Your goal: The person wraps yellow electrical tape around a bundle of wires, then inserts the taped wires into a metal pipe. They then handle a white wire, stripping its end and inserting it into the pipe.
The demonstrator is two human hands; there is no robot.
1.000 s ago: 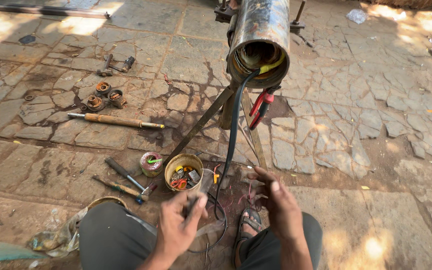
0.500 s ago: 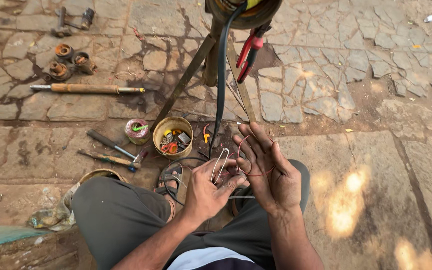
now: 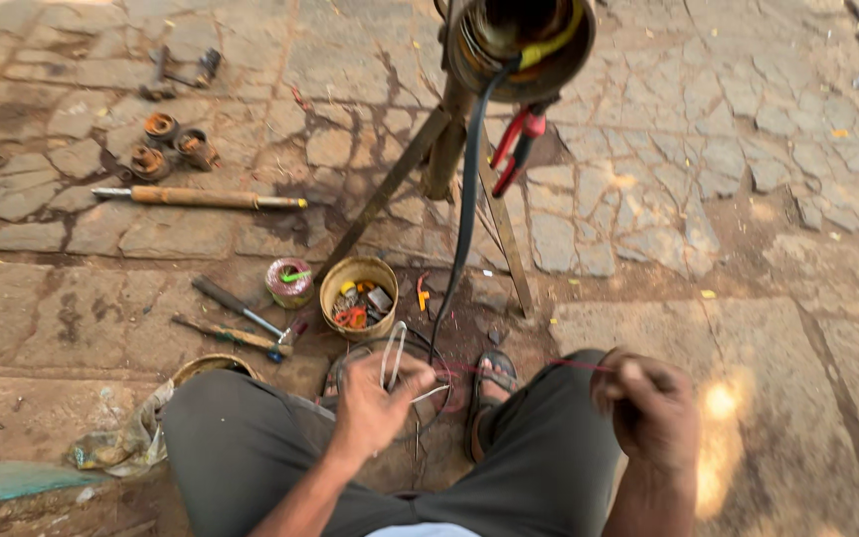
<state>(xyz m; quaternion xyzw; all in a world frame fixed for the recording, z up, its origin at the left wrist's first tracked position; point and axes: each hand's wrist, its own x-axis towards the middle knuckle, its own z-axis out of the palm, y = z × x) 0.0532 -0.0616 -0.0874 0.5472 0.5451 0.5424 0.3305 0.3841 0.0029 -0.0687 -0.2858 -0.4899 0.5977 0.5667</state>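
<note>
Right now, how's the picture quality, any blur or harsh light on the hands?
Head view: the right hand is smeared by motion blur; the left hand, holding pale looped wires, is softer but readable; a bright sun patch glares on the stone paving beside the right hand; the round tin of small parts looks sharp.

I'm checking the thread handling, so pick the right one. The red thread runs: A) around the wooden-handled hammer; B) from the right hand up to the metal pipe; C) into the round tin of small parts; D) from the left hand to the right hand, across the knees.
D: the red thread stretches taut between the left hand and the raised right hand.
</note>
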